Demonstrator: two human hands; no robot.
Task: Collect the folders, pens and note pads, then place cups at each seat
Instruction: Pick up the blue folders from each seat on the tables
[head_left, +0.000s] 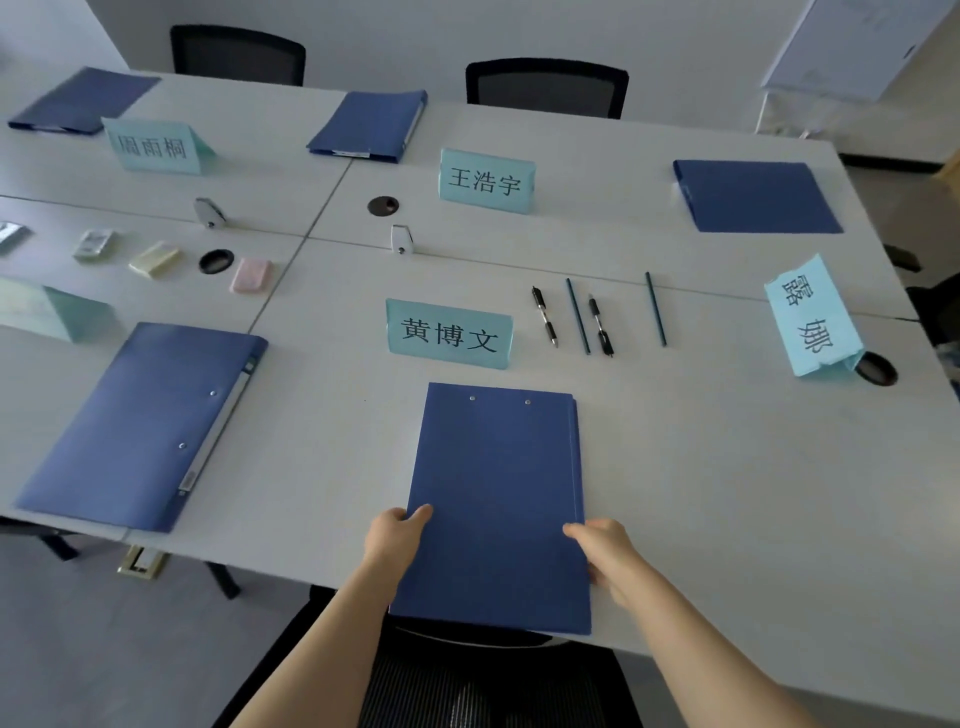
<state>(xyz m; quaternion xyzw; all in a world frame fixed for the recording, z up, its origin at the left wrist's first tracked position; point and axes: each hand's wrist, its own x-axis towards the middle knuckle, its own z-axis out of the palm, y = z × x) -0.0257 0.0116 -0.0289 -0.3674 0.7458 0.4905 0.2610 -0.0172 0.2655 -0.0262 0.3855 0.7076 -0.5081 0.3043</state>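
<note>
Lying between left hand (396, 535) and right hand (605, 553), gripped: blue folder (496, 499).

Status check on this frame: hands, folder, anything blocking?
Left hand and right hand grip the near blue flat folder by its side edges. It overhangs the white table edge. Four other folders, pens, no cups. Nothing blocking.

Dim, cool, even light, soft faint shadows, no harsh glare on the white table (727, 467), wide-angle bending at the edges, far left corner smeared, centre reasonably sharp, slightly grainy overall
</note>
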